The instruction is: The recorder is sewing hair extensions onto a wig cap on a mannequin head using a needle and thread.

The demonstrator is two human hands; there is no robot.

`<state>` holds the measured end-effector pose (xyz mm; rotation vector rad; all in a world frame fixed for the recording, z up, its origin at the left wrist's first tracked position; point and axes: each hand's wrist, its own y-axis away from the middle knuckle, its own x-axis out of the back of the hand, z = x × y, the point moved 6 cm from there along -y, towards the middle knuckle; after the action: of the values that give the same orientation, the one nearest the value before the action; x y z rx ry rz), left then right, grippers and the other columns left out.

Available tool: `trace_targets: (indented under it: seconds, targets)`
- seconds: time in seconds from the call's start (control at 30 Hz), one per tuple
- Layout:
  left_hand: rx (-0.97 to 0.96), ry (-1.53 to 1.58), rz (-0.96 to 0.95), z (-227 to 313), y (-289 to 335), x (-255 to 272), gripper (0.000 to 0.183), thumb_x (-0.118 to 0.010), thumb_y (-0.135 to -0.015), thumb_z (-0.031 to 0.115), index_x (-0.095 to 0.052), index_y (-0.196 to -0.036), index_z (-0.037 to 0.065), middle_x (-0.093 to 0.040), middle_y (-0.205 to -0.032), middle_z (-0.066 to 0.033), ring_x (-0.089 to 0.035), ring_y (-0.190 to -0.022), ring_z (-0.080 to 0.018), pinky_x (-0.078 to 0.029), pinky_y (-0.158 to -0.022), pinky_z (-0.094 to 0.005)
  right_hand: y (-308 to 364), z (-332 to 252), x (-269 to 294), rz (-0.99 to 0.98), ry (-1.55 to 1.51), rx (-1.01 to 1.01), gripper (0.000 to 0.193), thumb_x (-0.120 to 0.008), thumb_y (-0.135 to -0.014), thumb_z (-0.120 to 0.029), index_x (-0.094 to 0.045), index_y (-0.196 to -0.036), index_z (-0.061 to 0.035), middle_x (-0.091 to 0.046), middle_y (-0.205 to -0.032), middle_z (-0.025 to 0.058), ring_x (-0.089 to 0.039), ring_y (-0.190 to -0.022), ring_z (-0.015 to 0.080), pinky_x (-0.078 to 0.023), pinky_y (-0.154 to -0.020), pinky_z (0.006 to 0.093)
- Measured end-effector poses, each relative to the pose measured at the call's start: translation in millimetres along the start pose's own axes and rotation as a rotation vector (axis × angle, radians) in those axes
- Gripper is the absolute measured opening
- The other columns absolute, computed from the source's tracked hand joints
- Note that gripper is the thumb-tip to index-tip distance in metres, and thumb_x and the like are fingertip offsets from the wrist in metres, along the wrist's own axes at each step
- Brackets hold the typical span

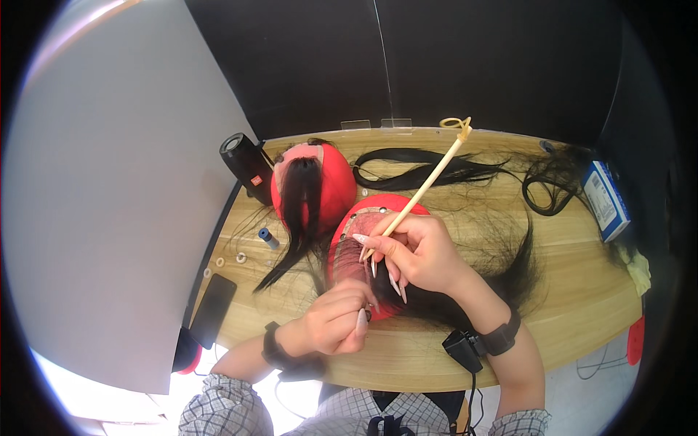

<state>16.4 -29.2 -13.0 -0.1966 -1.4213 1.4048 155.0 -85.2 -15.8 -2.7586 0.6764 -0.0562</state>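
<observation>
My right hand (425, 251) is closed around a thin pale wooden stick (429, 182) with a tan loop at its upper end. Its lower tip points down at the hair netting on a red wig head block (401, 202) in front of me; the very tip is too small to make out. Low beside that block, my left hand (334, 320) is curled with its fingers pressed together, and a bit of dark hair shows at the fingertips. Pins dot the block's rim. Long black hair (443, 309) spreads from the block to the right, under my right forearm.
Behind to the left stand a second red head block (338, 185) with black hair and a black cylindrical speaker (243, 163). A phone (214, 309), small rings and a blue tube (268, 237) lie left. A black hair bundle (422, 171) and a blue-white box (605, 202) lie farther back and right.
</observation>
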Motion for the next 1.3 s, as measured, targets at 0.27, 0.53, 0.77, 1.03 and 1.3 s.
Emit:
trace_targets:
  seconds: [0.27,0.53,0.77,1.03,1.3]
  targets:
    - [0.016,0.017,0.013,-0.7,-0.2,1.6,0.024,-0.033,-0.083,-0.005,-0.046,-0.063,0.002,-0.05,-0.066,-0.0086,-0.057,-0.061,-0.0269,-0.05,-0.065,-0.0391,-0.2,-0.9,0.5,0.052,-0.047,-0.061,0.014,-0.064,-0.09,-0.013,-0.063,-0.084,-0.0005,-0.059,-0.063,0.0014,-0.054,-0.045,0.0053,-0.041,-0.04,0.0204]
    - [0.007,0.066,0.015,-2.2,0.3,4.1,0.015,-0.047,-0.076,-0.011,-0.047,-0.062,-0.005,-0.048,-0.064,-0.0131,-0.054,-0.061,-0.0303,-0.049,-0.061,-0.0409,0.6,-2.0,3.6,0.178,0.035,-0.072,0.022,-0.068,-0.089,-0.021,-0.062,-0.085,-0.0003,-0.063,-0.065,0.002,-0.051,-0.041,0.0047,-0.037,-0.034,0.0193]
    - [0.077,0.089,0.04,-4.7,4.2,14.0,0.015,-0.043,-0.078,-0.011,-0.048,-0.065,-0.005,-0.048,-0.065,-0.0126,-0.054,-0.062,-0.0306,-0.048,-0.061,-0.0406,-2.6,-1.7,12.7,0.223,-0.15,-0.083,0.022,-0.063,-0.092,-0.021,-0.057,-0.084,-0.0015,-0.061,-0.065,0.004,-0.049,-0.037,0.0059,-0.036,-0.032,0.0192]
    - [0.174,-0.1,0.212,-9.2,-3.8,42.0,0.037,-0.027,-0.097,0.011,-0.043,-0.065,0.002,-0.047,-0.064,-0.0087,-0.055,-0.062,-0.0242,-0.047,-0.066,-0.0378,7.6,-54.5,63.6,0.632,0.059,0.212,0.015,-0.061,-0.094,-0.017,-0.056,-0.09,-0.0025,-0.062,-0.066,0.0068,-0.048,-0.036,0.0057,-0.033,-0.03,0.0182]
    - [0.455,0.214,0.254,-16.6,-62.2,98.8,0.033,-0.032,-0.099,0.008,-0.049,-0.071,0.0,-0.054,-0.072,-0.009,-0.053,-0.073,-0.0201,-0.043,-0.087,-0.0364,37.6,-121.5,83.4,0.719,0.288,0.332,0.019,-0.061,-0.093,-0.02,-0.063,-0.095,-0.0012,-0.067,-0.073,0.0086,-0.054,-0.045,0.0059,-0.039,-0.039,0.0169]
